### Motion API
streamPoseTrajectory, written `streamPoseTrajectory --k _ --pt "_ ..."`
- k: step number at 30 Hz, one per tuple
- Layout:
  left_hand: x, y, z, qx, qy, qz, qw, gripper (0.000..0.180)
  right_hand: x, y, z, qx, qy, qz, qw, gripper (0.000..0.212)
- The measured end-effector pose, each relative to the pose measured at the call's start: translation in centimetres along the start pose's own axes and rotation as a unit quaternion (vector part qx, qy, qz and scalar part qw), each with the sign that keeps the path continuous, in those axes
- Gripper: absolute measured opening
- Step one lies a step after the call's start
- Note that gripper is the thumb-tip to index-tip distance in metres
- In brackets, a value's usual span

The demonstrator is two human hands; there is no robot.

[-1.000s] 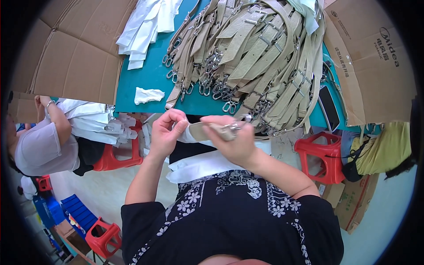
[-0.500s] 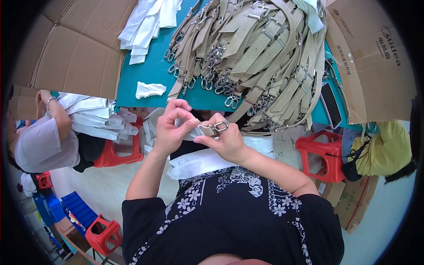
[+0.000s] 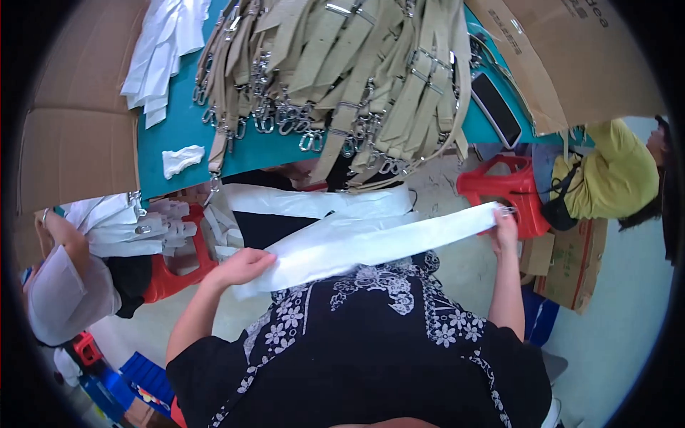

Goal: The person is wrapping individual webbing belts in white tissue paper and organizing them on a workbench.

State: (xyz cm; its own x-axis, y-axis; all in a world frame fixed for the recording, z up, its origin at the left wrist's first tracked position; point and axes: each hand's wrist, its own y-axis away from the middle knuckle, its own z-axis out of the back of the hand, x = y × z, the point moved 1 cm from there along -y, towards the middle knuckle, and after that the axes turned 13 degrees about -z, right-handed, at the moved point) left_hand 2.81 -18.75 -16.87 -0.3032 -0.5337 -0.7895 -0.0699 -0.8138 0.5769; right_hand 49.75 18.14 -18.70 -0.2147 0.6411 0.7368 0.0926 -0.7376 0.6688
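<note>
A long white wrapping sleeve (image 3: 378, 246) stretches across my lap, pulled out between both hands. My left hand (image 3: 246, 267) is closed on its lower left end. At its upper right end, my right hand (image 3: 504, 232) pinches the sleeve beside a small metal clasp (image 3: 506, 211). Whether a strap lies inside the sleeve, I cannot tell. More white sleeves (image 3: 314, 202) lie over my lap behind the stretched one. Beyond them, a large heap of beige straps (image 3: 335, 78) with metal snap hooks (image 3: 311, 140) covers much of the table, some hanging over its near edge.
On the green table (image 3: 171, 143) are flat white sleeves (image 3: 160, 57), a crumpled white scrap (image 3: 183, 160) and a phone (image 3: 496, 110). Cardboard (image 3: 78, 143) stands at left, another box (image 3: 571, 64) at right. People sit on both sides near red stools (image 3: 499, 192).
My hands have moved far apart from their close pinch around the clasp, drawing the white sleeve out lengthwise. My right hand went right with the clasp, my left down and left. The view has shifted.
</note>
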Motion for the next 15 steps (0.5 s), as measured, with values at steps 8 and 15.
streamPoseTrajectory --k 8,15 --pt "-6.5 -4.3 -1.3 -0.042 -0.314 -0.245 0.916 0.015 -4.7 -7.2 -11.2 0.080 0.415 0.141 0.895 0.051" --pt "-9.4 -10.0 -3.8 -0.097 -0.258 -0.295 0.915 0.015 -0.2 -3.6 -17.7 0.246 0.456 0.215 0.828 0.031"
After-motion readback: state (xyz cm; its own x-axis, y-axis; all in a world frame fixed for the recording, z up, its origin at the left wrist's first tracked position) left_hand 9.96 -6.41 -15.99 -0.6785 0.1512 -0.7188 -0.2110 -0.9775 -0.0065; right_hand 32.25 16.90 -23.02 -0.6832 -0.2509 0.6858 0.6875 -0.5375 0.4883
